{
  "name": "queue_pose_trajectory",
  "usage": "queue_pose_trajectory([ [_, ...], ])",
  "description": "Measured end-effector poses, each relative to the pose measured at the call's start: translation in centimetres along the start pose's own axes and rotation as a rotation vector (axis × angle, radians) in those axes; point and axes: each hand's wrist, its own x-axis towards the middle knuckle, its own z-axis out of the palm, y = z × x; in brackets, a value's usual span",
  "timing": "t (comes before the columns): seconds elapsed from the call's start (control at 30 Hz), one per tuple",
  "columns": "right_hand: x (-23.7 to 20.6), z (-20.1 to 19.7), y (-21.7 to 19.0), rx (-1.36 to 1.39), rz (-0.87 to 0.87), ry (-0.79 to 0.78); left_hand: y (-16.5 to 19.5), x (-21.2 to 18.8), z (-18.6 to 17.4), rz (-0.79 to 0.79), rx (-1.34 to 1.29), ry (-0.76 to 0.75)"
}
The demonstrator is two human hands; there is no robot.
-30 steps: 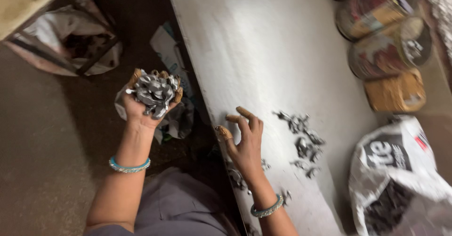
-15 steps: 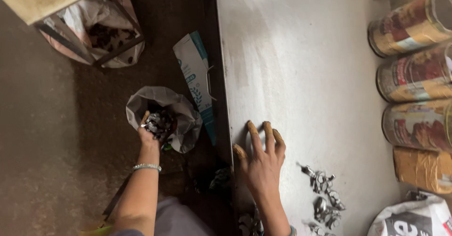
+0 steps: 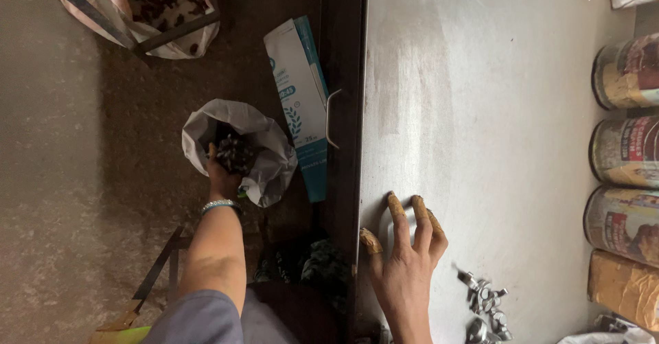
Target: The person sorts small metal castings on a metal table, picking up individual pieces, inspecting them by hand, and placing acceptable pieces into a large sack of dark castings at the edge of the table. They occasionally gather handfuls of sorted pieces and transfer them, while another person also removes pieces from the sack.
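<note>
Below, left hand (image 3: 221, 179) in sack (image 3: 264, 145); right hand (image 3: 405, 268) flat on table (image 3: 494, 110)

There is one view only, from a camera on the person's head, facing almost straight down from well above. It takes in floor on the left and the pale table (image 3: 494, 110) on the right, the table's edge running near to far through the middle. The left hand (image 3: 221, 178) reaches down to a bag (image 3: 271, 158) on the floor; the right hand (image 3: 405, 268) rests flat on the near table. Cans (image 3: 621, 152) line the right border.
</note>
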Motion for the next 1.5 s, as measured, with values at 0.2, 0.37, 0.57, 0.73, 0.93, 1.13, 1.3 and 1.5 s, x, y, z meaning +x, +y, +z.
queue_pose_trajectory([
  [0.2, 0.0, -0.1, -0.3, 0.028, -0.003, 0.020, 0.7, 0.6, 1.3, -0.162, 0.277, 0.289],
  [0.37, -0.1, 0.1, -0.4, 0.104, -0.141, 0.156, -0.5, -1.7, 3.0, -0.007, 0.610, 0.302],
  [0.57, 0.7, 1.0, 1.8, 0.286, -0.117, 0.208, -2.8, -7.8, 7.6, 0.432, 1.026, -0.032],
  [0.73, 0.3, -0.4, 7.8, -0.024, 0.037, 0.441, -3.4, -12.7, 13.1, 0.839, 1.306, -0.415],
  [0.93, -3.9, -0.9, 13.7, 0.108, 0.380, 0.249, -6.5, -17.2, 15.4, 1.001, 1.957, -0.954],
  [1.13, -8.3, 0.8, 15.2, 0.170, 0.301, 0.362, -9.4, -20.9, 12.6, 0.733, 2.140, -1.553],
  [1.3, -12.6, 1.6, 13.4, 0.159, 0.256, 0.296, -11.0, -24.6, 10.2, 0.299, 2.536, -1.686],
  [1.5, -20.9, 1.0, 10.3, 0.313, 0.128, 0.345, -12.3, -25.9, 10.4, 0.160, 2.728, -1.675],
])
